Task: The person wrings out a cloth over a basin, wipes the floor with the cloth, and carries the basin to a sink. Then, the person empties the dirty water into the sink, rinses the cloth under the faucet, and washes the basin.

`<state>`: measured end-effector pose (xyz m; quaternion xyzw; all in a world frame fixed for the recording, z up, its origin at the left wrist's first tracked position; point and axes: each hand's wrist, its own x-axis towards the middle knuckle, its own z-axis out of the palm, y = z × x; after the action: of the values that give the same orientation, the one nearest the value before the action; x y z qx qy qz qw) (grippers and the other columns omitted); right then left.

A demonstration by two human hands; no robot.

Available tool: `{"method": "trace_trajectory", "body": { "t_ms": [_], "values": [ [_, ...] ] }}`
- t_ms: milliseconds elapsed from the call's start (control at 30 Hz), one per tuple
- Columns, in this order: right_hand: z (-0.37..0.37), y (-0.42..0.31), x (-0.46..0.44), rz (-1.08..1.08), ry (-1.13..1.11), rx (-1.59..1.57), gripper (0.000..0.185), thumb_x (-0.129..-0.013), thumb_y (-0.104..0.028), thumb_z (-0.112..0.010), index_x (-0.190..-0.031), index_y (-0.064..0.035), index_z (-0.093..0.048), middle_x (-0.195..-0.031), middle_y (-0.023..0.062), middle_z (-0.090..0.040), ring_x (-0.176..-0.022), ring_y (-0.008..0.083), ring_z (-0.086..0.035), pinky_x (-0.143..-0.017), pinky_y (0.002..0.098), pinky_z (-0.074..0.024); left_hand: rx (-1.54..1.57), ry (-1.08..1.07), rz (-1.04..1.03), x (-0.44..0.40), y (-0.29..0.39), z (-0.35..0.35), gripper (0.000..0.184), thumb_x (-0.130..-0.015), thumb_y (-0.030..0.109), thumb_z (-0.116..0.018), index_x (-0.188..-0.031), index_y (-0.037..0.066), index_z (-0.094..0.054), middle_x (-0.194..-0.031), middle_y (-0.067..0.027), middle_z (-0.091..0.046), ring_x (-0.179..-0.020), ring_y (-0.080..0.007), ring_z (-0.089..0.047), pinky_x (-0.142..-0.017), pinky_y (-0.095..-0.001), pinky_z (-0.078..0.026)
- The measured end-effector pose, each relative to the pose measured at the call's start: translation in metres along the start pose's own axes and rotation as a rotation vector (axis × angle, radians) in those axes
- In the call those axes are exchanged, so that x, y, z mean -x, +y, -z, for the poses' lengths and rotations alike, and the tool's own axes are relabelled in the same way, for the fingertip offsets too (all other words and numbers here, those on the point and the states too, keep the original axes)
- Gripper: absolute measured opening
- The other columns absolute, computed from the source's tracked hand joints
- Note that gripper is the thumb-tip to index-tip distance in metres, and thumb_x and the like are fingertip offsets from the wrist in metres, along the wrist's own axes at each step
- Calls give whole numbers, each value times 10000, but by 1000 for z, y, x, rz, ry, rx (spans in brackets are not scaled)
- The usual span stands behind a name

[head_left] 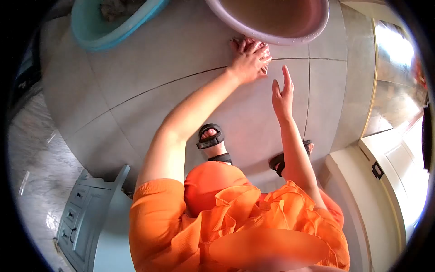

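My left hand [249,62] reaches forward over the floor, just below the rim of the pink basin [290,41]. Its fingers curl over a small, wet-looking pinkish thing [254,44]; most of that thing is covered, and its kind cannot be made out. To the right, my right hand [283,96] is held apart from it, thumb and fingers stretched out, with nothing in it. Cloudy brownish water [272,17] fills part of the pink basin.
A turquoise basin [122,34] with something greyish inside stands at the far left on grey floor tiles [158,68]. A pale blue drawer cabinet [86,217] is at the lower left. White cabinetry [362,181] lines the right. My sandalled feet [210,137] are near the middle.
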<state>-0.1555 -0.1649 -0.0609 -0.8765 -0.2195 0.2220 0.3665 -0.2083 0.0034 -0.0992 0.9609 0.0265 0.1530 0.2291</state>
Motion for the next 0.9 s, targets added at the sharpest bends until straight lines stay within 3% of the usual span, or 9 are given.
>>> {"method": "trace_trajectory", "body": {
  "t_ms": [100,133,233,267,333,467,600,667,900],
  "values": [
    [23,8,25,-106,-53,-30,493,-870,-55,-499,-1341,-101,-361,-1282,101,-488,-1195,249,-427,-999,364,-332,-16,33,-71,5,-56,-36,391,-673,406,-670,-1001,201,-612,-1243,-10,-466,-1158,-265,-407,-921,-577,-322],
    [29,9,32,-148,-84,-56,481,-874,-59,-498,-1336,-108,-370,-1263,97,-505,-1178,241,-446,-990,360,-339,-28,55,257,8,-67,-11,256,-664,363,-669,-858,199,-640,-1103,17,-555,-1091,-249,-449,-891,-502,-364],
    [41,20,36,-183,-102,-154,415,-894,-65,-482,-1300,-125,-422,-1167,79,-581,-1078,197,-539,-913,331,-403,-381,229,203,58,-133,80,202,-735,333,-658,-885,207,-607,-888,34,-631,-870,-224,-562,-808,-429,-415],
    [43,21,36,-200,-103,-175,407,-896,-58,-476,-1295,-120,-426,-1159,76,-585,-1068,190,-546,-895,323,-416,-434,179,365,93,-151,91,187,-755,336,-649,-869,196,-601,-876,63,-633,-816,-219,-565,-832,-425,-398],
    [47,18,40,-238,-111,-217,391,-901,-44,-463,-1285,-110,-435,-1144,70,-593,-1049,176,-558,-859,305,-440,-584,37,736,161,-162,113,435,-809,431,-593,-1173,204,-523,-1083,-47,-583,-1064,-232,-489,-910,-440,-340],
    [38,33,56,-265,-148,-248,375,-901,-19,-447,-1268,-101,-451,-1123,73,-601,-998,164,-580,-826,279,-458,-683,138,1185,182,-85,63,538,-765,447,-598,-1217,186,-469,-1298,-143,-367,-1157,-391,-295,-886,-520,-315],
    [40,15,64,-291,-215,-224,359,-909,-11,-437,-1261,-76,-456,-1101,68,-601,-987,151,-580,-833,266,-453,-347,18,975,94,15,-1,587,-795,454,-550,-1311,238,-374,-1335,-139,-280,-1151,-445,-281,-900,-617,-252],
    [37,16,64,-280,-195,-254,354,-907,-9,-434,-1255,-66,-461,-1086,73,-606,-973,156,-584,-830,263,-454,-206,9,655,69,45,-29,589,-771,447,-575,-1296,252,-391,-1362,-109,-277,-1214,-418,-246,-939,-608,-223],
    [53,33,52,-255,-125,-264,350,-899,-1,-430,-1242,-61,-470,-1083,80,-611,-965,158,-587,-800,261,-462,-163,-268,-70,135,94,-40,539,-792,508,-528,-1262,266,-421,-1388,-32,-278,-1286,-312,-193,-1000,-568,-159]
  ]
}}
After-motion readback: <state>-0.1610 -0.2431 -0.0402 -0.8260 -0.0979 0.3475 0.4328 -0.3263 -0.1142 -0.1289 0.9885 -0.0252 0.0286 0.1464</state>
